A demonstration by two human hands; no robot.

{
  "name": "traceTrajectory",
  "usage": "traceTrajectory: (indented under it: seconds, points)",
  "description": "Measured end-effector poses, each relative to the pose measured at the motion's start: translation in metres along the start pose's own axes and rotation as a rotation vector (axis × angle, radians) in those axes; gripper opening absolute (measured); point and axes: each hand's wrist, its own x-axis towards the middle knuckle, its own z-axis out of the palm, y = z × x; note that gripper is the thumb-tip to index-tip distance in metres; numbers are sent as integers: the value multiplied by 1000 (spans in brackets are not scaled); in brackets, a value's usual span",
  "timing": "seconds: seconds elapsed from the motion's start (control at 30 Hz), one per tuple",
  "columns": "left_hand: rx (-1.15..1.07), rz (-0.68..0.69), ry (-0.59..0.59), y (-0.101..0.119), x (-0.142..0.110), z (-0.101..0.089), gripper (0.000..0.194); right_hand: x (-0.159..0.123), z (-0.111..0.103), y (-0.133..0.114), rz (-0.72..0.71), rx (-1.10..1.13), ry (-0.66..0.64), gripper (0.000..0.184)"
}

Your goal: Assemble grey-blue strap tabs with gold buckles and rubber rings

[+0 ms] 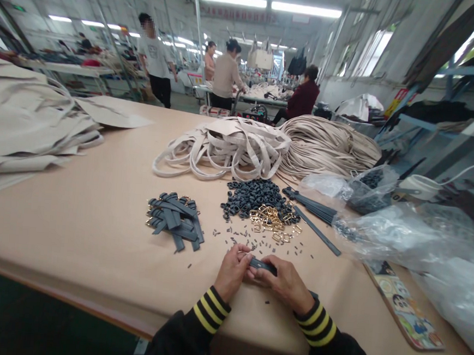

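Both of my hands meet near the front edge of the tan table (93,226) on a short dark strap (263,265). My left hand (232,270) pinches its left end with curled fingers. My right hand (284,282) grips the strap from the right. Just beyond them lie small dark bits (256,242), a heap of gold metal buckles (272,219) and a pile of dark rings (252,195). To the left sits a stack of dark straps with gold buckles (174,220).
Cream straps (227,146) and coiled cord (330,144) lie further back. Cream fabric pieces (28,123) are stacked at left. Plastic bags (413,229) and a printed card (405,311) sit at right. Several people work at tables in the background.
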Motion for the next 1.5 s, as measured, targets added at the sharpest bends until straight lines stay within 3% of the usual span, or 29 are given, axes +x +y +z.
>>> traceTrajectory:
  seconds: [0.2, 0.27, 0.4, 0.53, 0.6, 0.73, 0.9, 1.0, 1.1, 1.2, 1.3, 1.5]
  points:
    - [124, -15, -65, -2, 0, 3, 25, 11, 0, 16, 136, 463, -339, 18]
    - [190, -45, -118, -2, 3, 1, 24, 12, -2, 20, 142, 549, -399, 20]
    - [475, 61, -140, 10, 21, -15, 22, 13, -6, 22, 134, 602, -359, 21]
    - [995, 428, 54, 37, 55, -32, 19, 15, -5, 22, 191, 635, -326, 22]
    - [1262, 519, 94, 45, 74, -33, 21, 16, -4, 23, 206, 642, -326, 23]
    - [1588, 435, 63, 45, 105, -25, 20, 17, -3, 24, 214, 614, -316, 23]
    - [1608, 408, 57, 40, 113, -22, 18, 17, -4, 25, 184, 600, -309, 22]
    - [1511, 438, 61, 44, 103, -25, 15, 16, -5, 24, 188, 625, -298, 19]
    - [1073, 405, 45, 42, 81, -24, 17, 17, -4, 25, 191, 652, -231, 19]
    - [517, 144, -9, 33, 53, -16, 26, 19, -2, 27, 185, 654, -127, 21]
    - [144, -72, -21, 23, 30, -6, 29, 19, -1, 28, 185, 651, -101, 22]
    - [-80, -122, -30, 19, 18, 5, 26, 17, -1, 26, 187, 582, -98, 18]
